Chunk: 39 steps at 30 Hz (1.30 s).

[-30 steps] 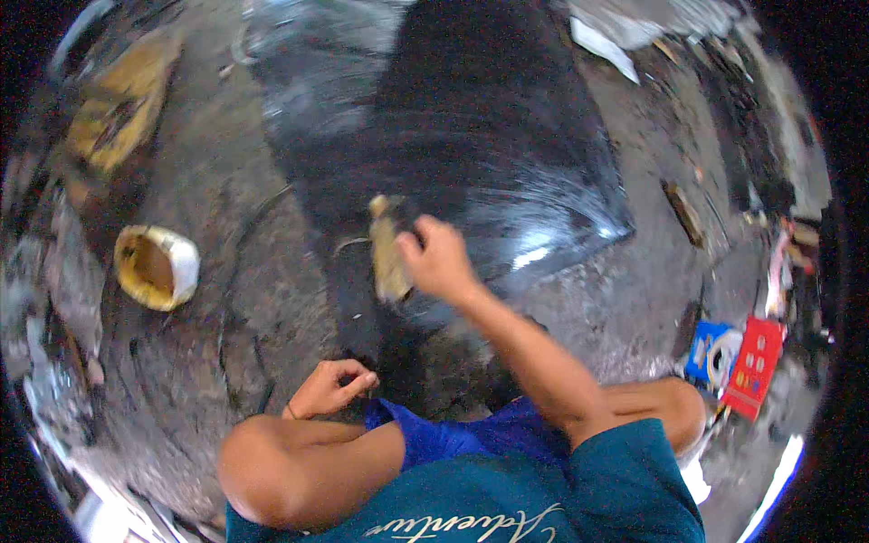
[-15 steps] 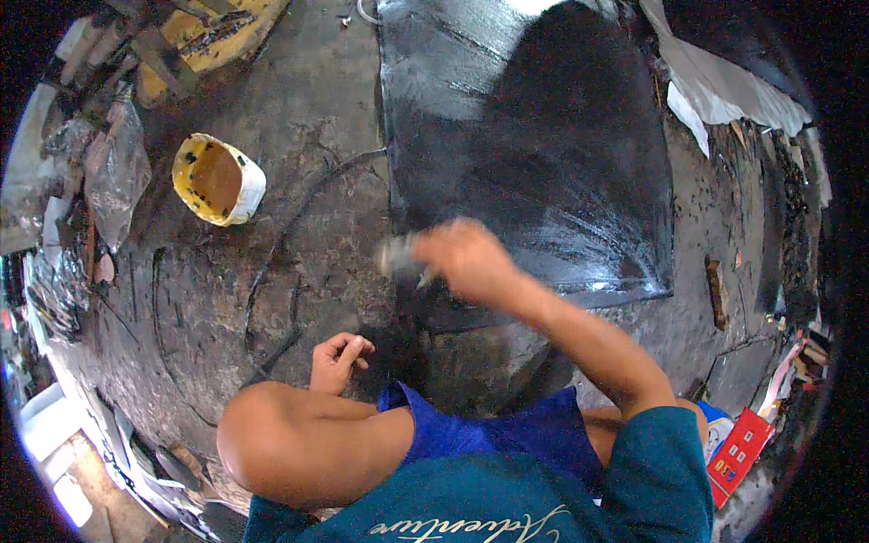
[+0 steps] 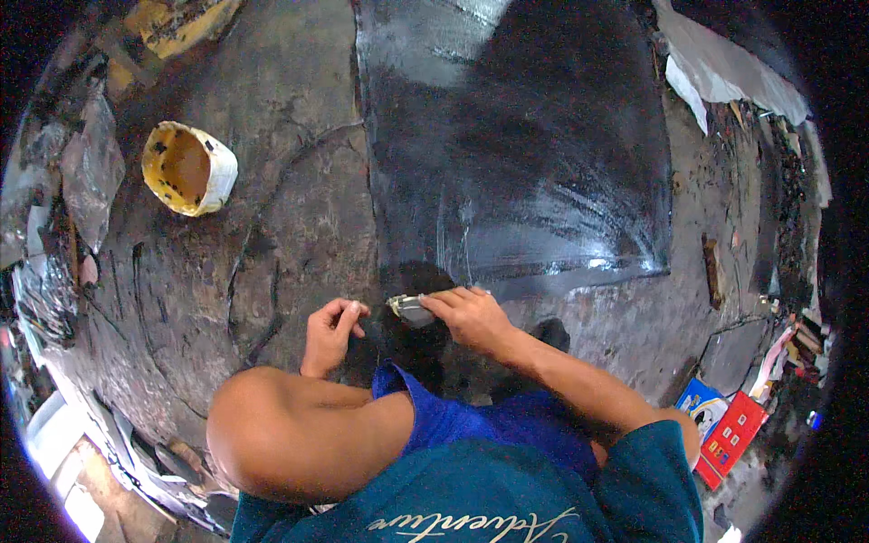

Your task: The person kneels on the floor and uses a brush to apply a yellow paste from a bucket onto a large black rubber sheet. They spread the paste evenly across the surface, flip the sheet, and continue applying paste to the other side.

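Note:
A short flat brush (image 3: pixel 412 310) with a pale, yellowish end and a grey body is pinched in the fingers of my right hand (image 3: pixel 471 319). It is over the near left corner of a black, rubber-like sheet (image 3: pixel 516 181), which has glossy streaks across it. To the left of the brush, my left hand (image 3: pixel 331 333) hangs in front of my knee with its fingers curled in. No object shows in it. A cut-down white tub (image 3: pixel 224 172), yellow inside with brownish contents and dark specks, stands on the floor at the far left.
Plastic bags (image 3: pixel 95 172) lie along the left side. A yellow, dark-stained container (image 3: pixel 186 29) is at the top left. At the right are grey-white cloth (image 3: pixel 738 72), a strip of wood (image 3: pixel 712 271) and a red box (image 3: pixel 731 441) beside a blue packet (image 3: pixel 699 405).
My right hand has drawn the brush back toward me, off its blurred sweep at the sheet's left edge. My left hand has stayed close to my knee, and the view has shifted slightly.

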### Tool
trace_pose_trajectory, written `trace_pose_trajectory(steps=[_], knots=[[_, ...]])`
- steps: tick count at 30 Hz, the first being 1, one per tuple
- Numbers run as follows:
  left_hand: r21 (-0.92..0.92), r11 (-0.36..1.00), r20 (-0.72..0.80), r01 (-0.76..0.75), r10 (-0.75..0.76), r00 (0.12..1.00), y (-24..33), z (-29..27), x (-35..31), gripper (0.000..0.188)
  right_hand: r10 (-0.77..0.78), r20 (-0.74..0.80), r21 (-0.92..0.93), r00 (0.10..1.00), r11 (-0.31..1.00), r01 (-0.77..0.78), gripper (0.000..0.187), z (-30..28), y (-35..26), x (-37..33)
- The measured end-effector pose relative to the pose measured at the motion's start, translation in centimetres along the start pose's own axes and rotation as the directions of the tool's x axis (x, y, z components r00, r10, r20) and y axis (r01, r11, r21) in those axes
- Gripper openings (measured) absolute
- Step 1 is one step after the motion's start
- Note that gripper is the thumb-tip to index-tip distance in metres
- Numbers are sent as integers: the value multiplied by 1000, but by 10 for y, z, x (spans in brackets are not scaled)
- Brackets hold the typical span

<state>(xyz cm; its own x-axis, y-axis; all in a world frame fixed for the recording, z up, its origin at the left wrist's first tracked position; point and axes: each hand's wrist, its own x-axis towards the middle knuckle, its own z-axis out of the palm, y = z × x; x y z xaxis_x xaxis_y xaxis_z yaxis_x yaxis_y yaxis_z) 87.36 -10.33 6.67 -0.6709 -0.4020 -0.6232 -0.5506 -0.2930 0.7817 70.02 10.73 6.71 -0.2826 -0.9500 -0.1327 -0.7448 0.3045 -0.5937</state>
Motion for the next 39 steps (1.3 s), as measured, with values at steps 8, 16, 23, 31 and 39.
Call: trace_pose_trajectory(steps=[8,16,23,31,39], knots=[[248,956,-306,-156,230,924,-27,16,10,19,569,-109,850,815,479,-220,26,-115,67,76],[399,880,-374,-256,411,831,-41,36,17,16,59,-478,-365,876,894,-259,19,-127,142,180],[412,880,-361,-236,396,845,-47,38,23,17,2,-51,-404,999,914,-23,32,-90,121,91],[397,877,-378,-272,426,822,-45,46,23,18,-8,-13,-289,1000,957,4,34,-28,57,-53],[453,847,-374,-278,464,803,-47,46,20,20,598,-150,692,788,632,-348,24,-138,102,-6]])
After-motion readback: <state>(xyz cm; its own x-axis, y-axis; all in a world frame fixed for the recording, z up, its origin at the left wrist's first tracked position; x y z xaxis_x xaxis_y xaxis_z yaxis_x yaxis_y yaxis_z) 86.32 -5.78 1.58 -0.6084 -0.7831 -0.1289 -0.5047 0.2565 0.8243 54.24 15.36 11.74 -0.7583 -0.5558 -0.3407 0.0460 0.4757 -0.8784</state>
